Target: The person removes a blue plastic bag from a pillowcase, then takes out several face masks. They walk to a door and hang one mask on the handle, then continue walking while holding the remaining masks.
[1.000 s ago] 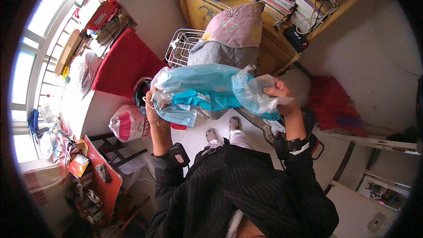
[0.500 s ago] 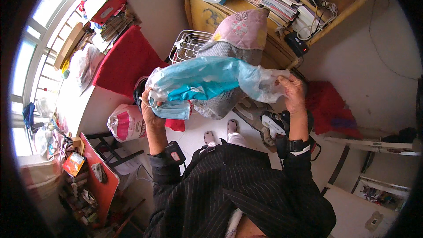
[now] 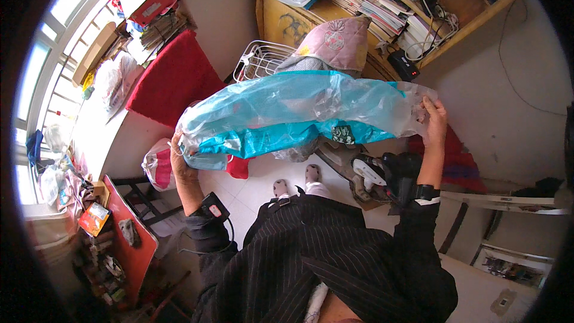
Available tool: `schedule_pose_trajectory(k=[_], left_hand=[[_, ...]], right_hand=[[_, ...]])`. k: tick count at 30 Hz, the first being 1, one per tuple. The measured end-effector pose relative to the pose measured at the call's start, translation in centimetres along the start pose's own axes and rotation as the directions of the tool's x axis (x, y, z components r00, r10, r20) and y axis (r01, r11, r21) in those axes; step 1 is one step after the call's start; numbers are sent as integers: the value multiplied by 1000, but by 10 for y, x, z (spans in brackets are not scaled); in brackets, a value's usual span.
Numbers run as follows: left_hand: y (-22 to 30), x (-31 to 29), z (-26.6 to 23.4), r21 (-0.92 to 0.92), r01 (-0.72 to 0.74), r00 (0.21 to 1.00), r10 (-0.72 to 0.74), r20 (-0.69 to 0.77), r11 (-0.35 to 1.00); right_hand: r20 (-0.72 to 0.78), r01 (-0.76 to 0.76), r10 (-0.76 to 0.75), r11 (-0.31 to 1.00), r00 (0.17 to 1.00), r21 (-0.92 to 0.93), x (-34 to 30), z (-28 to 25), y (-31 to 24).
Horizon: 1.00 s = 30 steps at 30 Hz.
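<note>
You are holding a long, clear plastic bag stuffed with folded turquoise fabric (image 3: pixel 293 116) stretched between both hands, up in front of your chest and above the white tiled floor (image 3: pixel 263 176). Your left hand (image 3: pixel 178 158) is gripping the lower, left end, its grip curling shut around the bunched plastic there; from that grip the bag is running off to the right and slightly upward. Its long axis is lying nearly level across your body, tilting a little higher toward the right. Your right hand (image 3: pixel 435 121) is pinching the loose, empty mouth of the bag at the far right end, fingers pressing together on the clear film, so from this grip the bulk is lying to the left. The filled, heavier end is sitting nearer your left hand; the open mouth is pointing right, past your right grip.
</note>
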<state>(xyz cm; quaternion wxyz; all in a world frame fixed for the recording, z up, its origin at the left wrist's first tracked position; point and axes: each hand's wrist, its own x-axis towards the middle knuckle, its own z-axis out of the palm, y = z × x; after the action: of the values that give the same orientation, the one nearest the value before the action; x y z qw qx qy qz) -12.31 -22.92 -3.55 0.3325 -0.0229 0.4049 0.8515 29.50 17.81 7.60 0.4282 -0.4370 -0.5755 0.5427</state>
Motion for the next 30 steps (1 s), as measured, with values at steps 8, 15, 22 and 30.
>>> schedule_pose_trajectory(k=[8, 15, 22, 30], left_hand=[[-5, 10, -35, 178, 28, 999, -20, -47, 984], [-21, 3, -28, 236, 81, 996, -87, 13, 968], [-59, 1, -19, 193, 102, 988, -121, 92, 976], [-52, -11, -8, 472, 104, 978, -175, 111, 876]], right_hand=[[81, -107, 115, 990, 990, -90, 32, -28, 8], [134, -268, 239, 920, 962, 285, 54, -47, 33], [310, -380, 225, 451, 924, 807, 3, 25, 101], [286, -463, 364, 669, 886, 582, 1, 81, 153]])
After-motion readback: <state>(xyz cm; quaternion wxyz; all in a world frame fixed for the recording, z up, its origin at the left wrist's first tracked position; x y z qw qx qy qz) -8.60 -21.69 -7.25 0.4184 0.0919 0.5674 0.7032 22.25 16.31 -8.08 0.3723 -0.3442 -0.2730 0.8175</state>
